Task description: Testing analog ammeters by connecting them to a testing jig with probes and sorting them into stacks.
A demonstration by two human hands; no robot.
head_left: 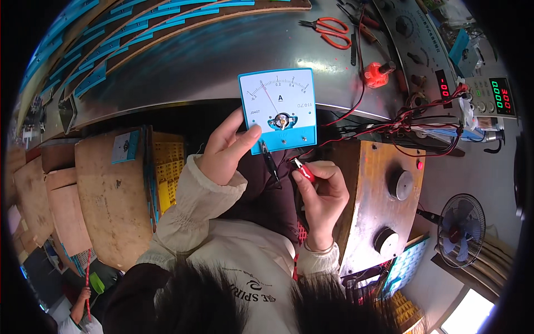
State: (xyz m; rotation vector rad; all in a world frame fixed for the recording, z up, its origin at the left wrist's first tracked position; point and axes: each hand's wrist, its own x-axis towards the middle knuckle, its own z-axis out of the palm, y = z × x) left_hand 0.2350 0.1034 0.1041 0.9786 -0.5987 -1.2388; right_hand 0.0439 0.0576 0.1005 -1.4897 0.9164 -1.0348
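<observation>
My left hand [231, 147] grips a blue-framed ammeter [283, 92] by its lower left side, thumb on the front. The meter is tilted up toward me, with a white scale, a thin needle and a coil showing through a cutout. A black alligator clip [269, 161] hangs from the terminal at the meter's lower left. Just below the meter, my right hand [322, 195] pinches a red alligator clip [303, 170] between thumb and fingers. Its metal tip points up toward the meter's lower edge, apart from the terminals.
Across the metal bench [211, 72] lie red-handled pliers [332, 30] and a red bottle [378, 74]. Red and black wires run right to test instruments [442, 92]. Boards of blue meter parts [128, 33] stand far left. A wooden box with knobs [384, 195] stands at right.
</observation>
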